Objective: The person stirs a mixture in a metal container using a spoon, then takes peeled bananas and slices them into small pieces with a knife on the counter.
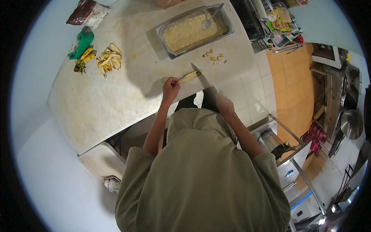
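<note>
My left hand [171, 90] pinches the near end of a banana [188, 77] lying at the table's front edge. The banana looks pale and slim; whether it still has peel on it I cannot tell. My right hand [224, 103], slightly blurred, is closed around the handle of a knife [200, 75]. Its blade lies across the banana's far end. Small yellow banana pieces [213, 58] are scattered just beyond the blade. Behind them stands a deep metal pan [170, 55] of pale, lumpy mash [189, 34], with a metal spoon [207, 24] resting in it.
On the white table [100, 112], a pile of banana peels [109, 60] lies left, beside yellow bananas [88, 55] and a green bag [83, 41]. A brown and white bag [88, 14] stands at the far left corner. A metal rack [284, 48] holds packets on the right.
</note>
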A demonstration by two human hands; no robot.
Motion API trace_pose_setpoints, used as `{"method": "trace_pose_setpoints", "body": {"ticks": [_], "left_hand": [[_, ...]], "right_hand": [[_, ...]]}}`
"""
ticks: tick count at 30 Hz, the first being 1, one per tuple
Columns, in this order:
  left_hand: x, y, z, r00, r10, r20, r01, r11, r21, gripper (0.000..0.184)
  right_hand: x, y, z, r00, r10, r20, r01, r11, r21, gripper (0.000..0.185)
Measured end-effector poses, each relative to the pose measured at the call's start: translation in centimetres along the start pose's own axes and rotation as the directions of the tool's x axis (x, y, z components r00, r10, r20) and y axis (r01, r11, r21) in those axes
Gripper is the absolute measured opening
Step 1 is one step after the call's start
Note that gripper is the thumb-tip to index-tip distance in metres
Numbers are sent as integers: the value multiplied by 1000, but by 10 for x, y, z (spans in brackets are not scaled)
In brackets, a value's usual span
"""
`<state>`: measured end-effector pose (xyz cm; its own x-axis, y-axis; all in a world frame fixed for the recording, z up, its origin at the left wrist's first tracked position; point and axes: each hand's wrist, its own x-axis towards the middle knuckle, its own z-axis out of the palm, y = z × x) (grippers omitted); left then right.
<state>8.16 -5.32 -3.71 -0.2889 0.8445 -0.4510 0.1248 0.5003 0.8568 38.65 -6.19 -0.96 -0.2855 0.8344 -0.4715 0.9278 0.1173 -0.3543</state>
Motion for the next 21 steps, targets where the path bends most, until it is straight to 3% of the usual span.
{"method": "trace_pose_setpoints", "body": {"ticks": [4, 6, 9, 12, 17, 21], "left_hand": [[-3, -7, 1, 999, 47, -14, -47, 999, 28, 11], [-2, -12, -2, 999, 37, -14, -38, 999, -36, 11], [-5, -16, -4, 998, -66, -11, 62, 978, -201, 14], [-8, -21, -3, 998, 65, -19, -67, 981, -185, 15], [-5, -13, 1, 999, 31, -27, -36, 981, -189, 14], [-6, -12, 1, 1000, 12, -16, -15, 972, -233, 15]], "right_hand": [[24, -26, 9, 985, -60, -160, 73, 994, 76, 25], [31, -45, -5, 990, -31, -139, 40, 997, 62, 27], [24, 4, 15, 964, -184, -191, 187, 982, -2, 28], [5, 19, -10, 964, -191, -187, 191, 981, -17, 26], [-9, 2, -31, 936, -231, -267, 244, 970, 17, 25], [-1, -16, -20, 954, -200, -222, 223, 971, 82, 26]]}}
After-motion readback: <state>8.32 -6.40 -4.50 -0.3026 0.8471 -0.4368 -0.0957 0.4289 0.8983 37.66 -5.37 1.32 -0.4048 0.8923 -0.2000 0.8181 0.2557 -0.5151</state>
